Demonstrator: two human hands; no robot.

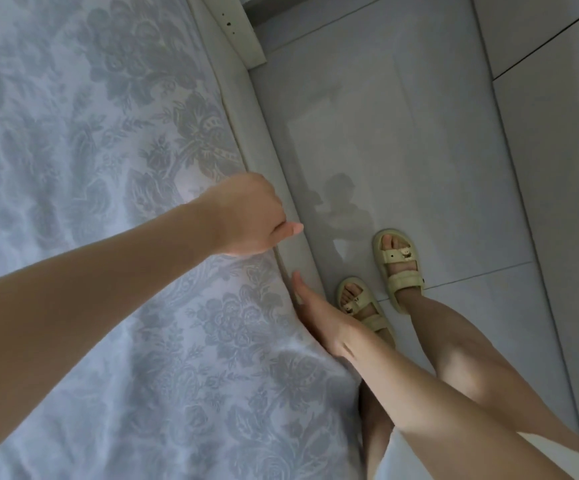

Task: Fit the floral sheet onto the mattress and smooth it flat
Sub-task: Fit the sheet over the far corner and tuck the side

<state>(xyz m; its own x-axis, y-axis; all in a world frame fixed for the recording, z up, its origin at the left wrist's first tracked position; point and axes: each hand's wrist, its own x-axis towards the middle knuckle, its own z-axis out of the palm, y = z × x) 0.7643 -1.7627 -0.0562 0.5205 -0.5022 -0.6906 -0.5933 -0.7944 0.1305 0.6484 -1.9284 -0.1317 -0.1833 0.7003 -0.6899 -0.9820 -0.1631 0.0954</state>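
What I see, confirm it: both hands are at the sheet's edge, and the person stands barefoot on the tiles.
Not barefoot: the head view shows pale sandals on both feet. The rest holds: left hand and right hand are at the edge of the sheet.

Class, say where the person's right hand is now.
Head view, lower centre-right: the right hand lies along the edge of the floral sheet, beside the nearer sandal.

Pale grey tiled floor (454, 133) lies open; cream padded bed rail (250, 133) and two yellow-sandalled feet (402, 271) crowd its edge.
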